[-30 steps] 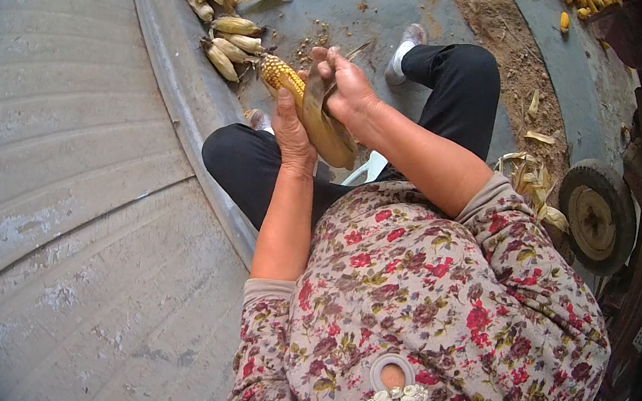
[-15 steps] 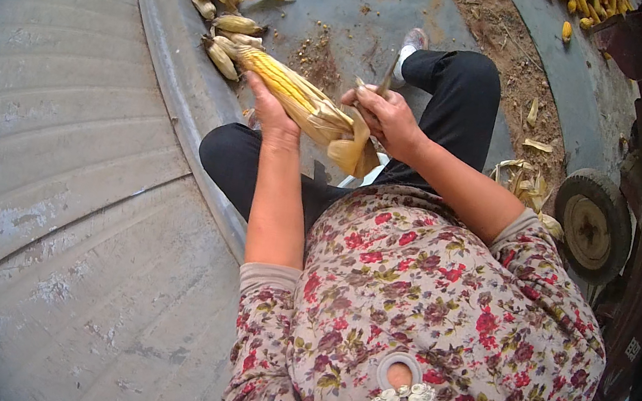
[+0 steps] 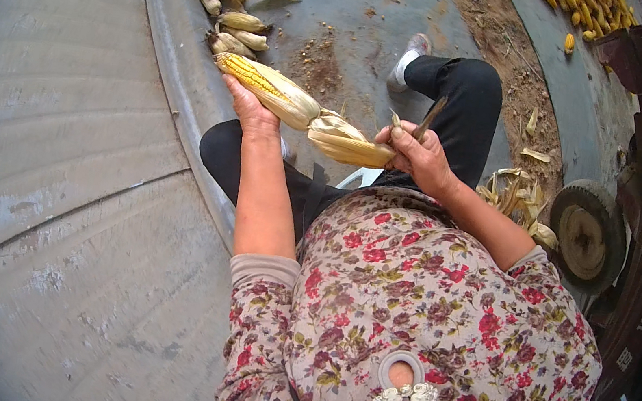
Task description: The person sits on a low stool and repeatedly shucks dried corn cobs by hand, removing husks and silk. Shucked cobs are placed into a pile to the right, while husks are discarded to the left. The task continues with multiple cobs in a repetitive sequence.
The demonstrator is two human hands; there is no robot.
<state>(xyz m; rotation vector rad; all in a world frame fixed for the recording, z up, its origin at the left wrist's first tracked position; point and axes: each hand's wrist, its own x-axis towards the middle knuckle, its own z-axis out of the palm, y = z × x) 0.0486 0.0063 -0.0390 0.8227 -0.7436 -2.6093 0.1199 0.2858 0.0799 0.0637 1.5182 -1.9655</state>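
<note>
My left hand is closed around an ear of corn from below, with its yellow kernels bare toward the far left end. Pale dry husk still hangs from the other end, pulled out toward the right. My right hand grips the end of that husk, its fingers curled. A thin brown pointed tool also sticks up from the right hand; its lower part is hidden by the fingers. Both hands are above my lap.
Several unhusked ears lie along a raised grey metal edge at left. Peeled husks lie by a wheel at right. A pile of yellow cobs is at the far right. Loose kernels dot the ground.
The ear has moved left and tilted flatter, and the left hand has moved with it. My right hand has come down and back and now holds the husk end, stretching it rightward.
</note>
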